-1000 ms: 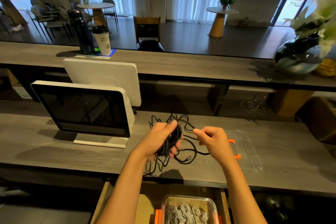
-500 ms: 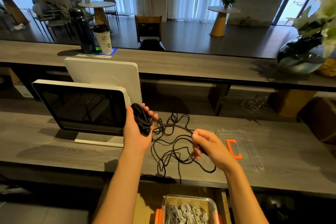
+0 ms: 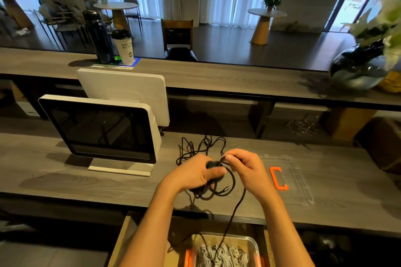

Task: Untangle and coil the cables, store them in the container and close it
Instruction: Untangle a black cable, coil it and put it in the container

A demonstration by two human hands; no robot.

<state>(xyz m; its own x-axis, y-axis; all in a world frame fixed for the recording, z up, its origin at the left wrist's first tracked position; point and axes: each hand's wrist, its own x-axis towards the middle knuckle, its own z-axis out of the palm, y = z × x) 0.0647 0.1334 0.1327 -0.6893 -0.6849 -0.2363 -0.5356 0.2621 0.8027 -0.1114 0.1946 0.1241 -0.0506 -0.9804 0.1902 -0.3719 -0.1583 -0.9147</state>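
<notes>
- Left hand (image 3: pixel 196 174): closed around a bundle of black cable (image 3: pixel 213 184) already wound into loops; the thumb lies over the top of the bundle, just above the tabletop (image 3: pixel 65 182).
- Right hand (image 3: pixel 244 166): thumb and forefinger pinched on a strand of the same cable, touching the left hand at the top of the bundle.
- Loose cable: a tangle lies on the tabletop just beyond the hands; one strand drops from the right hand over the tabletop edge and down to the container (image 3: pixel 252 243).
- Container: clear, with orange clips, standing in an open drawer (image 3: pixel 121 238) below the tabletop edge; it already holds coiled grey cable (image 3: pixel 221 254).
- Lid (image 3: pixel 301 182): clear, with an orange clip (image 3: pixel 278 178), lying flat on the tabletop just right of the right hand, apart from the container.
- Step in hand (judged): coiling the black cable, with the right hand laying a fresh turn onto the bundle held by the left.
- Progress (judged): partway; slack remains unwound, the black cable is not yet stored, and the container is open.
- Next move (judged): draw more slack with the right hand, freeing crossings in the far tangle so no knot tightens, and keep the left hand firm so the loops do not spring apart.
</notes>
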